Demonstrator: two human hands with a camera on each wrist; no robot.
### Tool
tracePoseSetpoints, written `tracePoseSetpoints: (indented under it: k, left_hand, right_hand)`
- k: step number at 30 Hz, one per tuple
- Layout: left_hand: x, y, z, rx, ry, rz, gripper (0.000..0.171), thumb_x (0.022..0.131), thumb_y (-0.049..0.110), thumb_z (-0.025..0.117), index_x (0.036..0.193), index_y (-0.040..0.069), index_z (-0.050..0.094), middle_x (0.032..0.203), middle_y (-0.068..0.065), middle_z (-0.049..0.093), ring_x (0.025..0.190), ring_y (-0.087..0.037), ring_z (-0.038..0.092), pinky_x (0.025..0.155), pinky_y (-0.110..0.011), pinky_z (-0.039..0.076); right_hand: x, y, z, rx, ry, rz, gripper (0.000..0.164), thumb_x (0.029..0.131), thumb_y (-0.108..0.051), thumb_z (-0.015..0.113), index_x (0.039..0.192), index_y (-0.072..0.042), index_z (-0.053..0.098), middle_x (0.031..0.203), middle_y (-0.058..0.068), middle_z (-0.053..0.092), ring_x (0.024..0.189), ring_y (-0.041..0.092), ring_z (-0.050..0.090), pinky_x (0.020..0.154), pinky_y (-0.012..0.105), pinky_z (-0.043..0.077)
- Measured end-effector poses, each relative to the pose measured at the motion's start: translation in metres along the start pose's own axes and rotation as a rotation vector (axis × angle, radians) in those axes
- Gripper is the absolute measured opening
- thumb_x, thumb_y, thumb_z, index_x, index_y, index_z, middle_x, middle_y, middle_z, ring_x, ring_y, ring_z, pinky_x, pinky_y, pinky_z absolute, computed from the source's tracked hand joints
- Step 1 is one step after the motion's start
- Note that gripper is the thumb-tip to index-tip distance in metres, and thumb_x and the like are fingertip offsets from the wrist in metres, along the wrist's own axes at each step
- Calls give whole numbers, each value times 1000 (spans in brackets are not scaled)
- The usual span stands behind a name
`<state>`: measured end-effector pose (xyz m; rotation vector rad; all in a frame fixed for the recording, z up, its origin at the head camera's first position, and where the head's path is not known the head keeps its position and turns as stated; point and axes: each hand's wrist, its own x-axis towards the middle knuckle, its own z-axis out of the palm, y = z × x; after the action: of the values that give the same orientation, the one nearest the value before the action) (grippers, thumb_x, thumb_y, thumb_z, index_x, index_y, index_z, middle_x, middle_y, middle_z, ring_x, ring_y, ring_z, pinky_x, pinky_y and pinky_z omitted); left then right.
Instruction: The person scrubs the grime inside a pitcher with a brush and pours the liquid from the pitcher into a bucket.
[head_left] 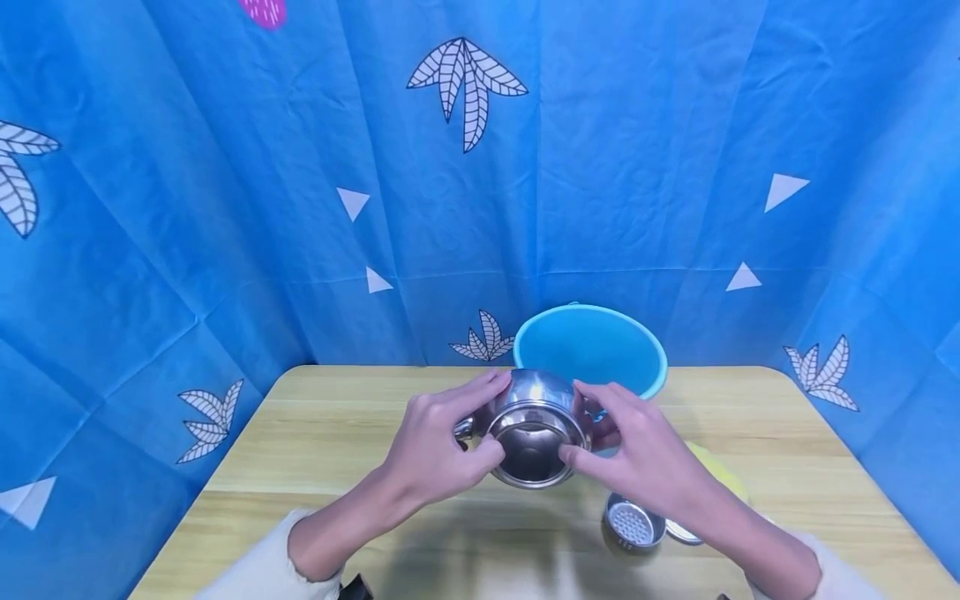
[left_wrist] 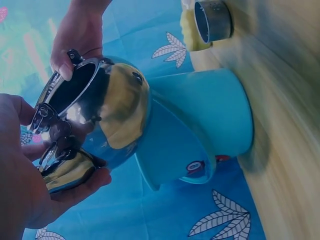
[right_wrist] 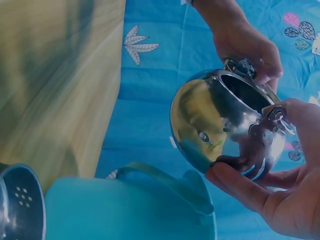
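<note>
Both hands hold a shiny round metal teapot (head_left: 532, 446) above the table, its open mouth tilted towards me. My left hand (head_left: 442, 437) grips its left side, thumb at the rim and fingers along the body. On the opposite side my right hand (head_left: 637, 437) pinches it, the thumb on the rim and fingers round the wall. A round lug (left_wrist: 45, 112) stands at the rim beside the left hand. Below that, the left fingers touch a shiny part (left_wrist: 70, 172) with a dark underside; whether it is a spout or handle I cannot tell. The teapot's base is hidden in the head view.
Behind the teapot stands a light blue bucket (head_left: 585, 342) with a handle. A perforated metal strainer cup (head_left: 632, 523) sits on the wooden table (head_left: 337, 417) below my right hand. Partly hidden by the right forearm are a silvery round piece (head_left: 682, 534) and a yellow-green item (head_left: 716, 468).
</note>
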<state>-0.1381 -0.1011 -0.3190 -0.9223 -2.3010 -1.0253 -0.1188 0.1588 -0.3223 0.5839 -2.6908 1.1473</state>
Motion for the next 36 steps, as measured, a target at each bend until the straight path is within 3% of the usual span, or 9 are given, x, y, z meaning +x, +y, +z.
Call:
tracePoseSetpoints:
  k: [4,9,17,20,24,29,32,36]
  left_hand:
    - [-5,0,-1,9,-14,-43,56,78,13,72,135,9,70,135,-12,70,118,-28,72,84,-25,65]
    - [-9,1,-1,-25,-47,-123,58,78,12,72,136,10,68,136,-12,69,121,-29,70,82,-23,64]
    - [-15,-2,2,-23,-93,-230,56,78,16,73,134,14,70,134,-5,71,117,-21,73,96,-31,62]
    - [-18,-4,4,-24,-112,-257,56,78,17,71,134,14,71,129,-4,74,101,-12,75,85,-24,63]
    - [-21,-8,7,-19,-141,-278,56,78,17,71,133,14,72,118,-4,79,77,-5,66,67,-17,56]
    - [-26,-14,11,-41,-179,-318,56,78,17,72,134,14,71,111,-3,81,62,-2,58,52,-18,50]
    - [-29,-16,13,-47,-199,-350,55,79,18,72,134,15,71,108,-1,81,56,1,49,48,-19,46]
    - [-33,-19,17,-49,-226,-382,54,80,18,70,135,16,70,81,3,75,44,4,31,41,-20,39]
  right_hand:
    - [0,0,5,6,-31,36,73,84,-34,85,145,-6,56,111,6,68,82,5,68,70,17,61]
    - [0,3,11,17,-42,20,68,83,-33,85,142,-10,59,107,4,69,79,4,66,66,17,60]
    - [0,8,19,36,-91,54,53,85,-34,83,129,-11,65,101,0,68,77,4,66,67,18,60]
    - [-1,11,23,41,-98,60,50,85,-34,83,125,-9,66,99,1,69,75,4,65,66,19,59]
    - [-4,15,29,42,-118,69,50,85,-35,82,123,-7,66,99,2,70,73,2,64,65,19,58]
    - [-7,20,36,41,-133,78,59,85,-37,81,130,-3,65,102,3,71,74,1,64,67,19,58]
    - [-9,22,41,58,-142,84,55,86,-36,81,128,-5,66,101,2,72,73,2,65,66,19,58]
    - [-10,27,47,49,-144,91,43,85,-36,81,118,-12,68,97,-1,71,72,4,64,64,19,57]
